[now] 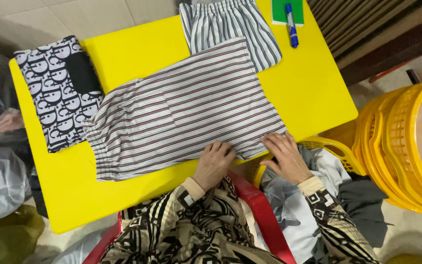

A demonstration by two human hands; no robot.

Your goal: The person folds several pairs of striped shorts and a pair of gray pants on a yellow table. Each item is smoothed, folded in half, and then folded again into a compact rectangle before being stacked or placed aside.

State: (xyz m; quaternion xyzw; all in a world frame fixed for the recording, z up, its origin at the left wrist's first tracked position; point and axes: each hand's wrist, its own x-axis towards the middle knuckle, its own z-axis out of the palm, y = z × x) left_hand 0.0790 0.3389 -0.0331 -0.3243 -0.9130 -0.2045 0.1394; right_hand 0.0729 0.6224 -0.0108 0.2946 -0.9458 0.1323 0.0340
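1. Shorts [186, 112], striped, lay flat on the yellow table [313, 93]; I judged smoothing was underway.
2. My left hand [214, 164] and right hand [286, 156] pressed the near hem, palms open, gripping nothing.
3. Folding seemed next, needing a pinch.

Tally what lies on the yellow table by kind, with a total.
Striped garments: 2, one under both hands, one behind it
Black-and-white patterned garment: 1
Green notebook: 1
Blue marker: 1
Total: 5
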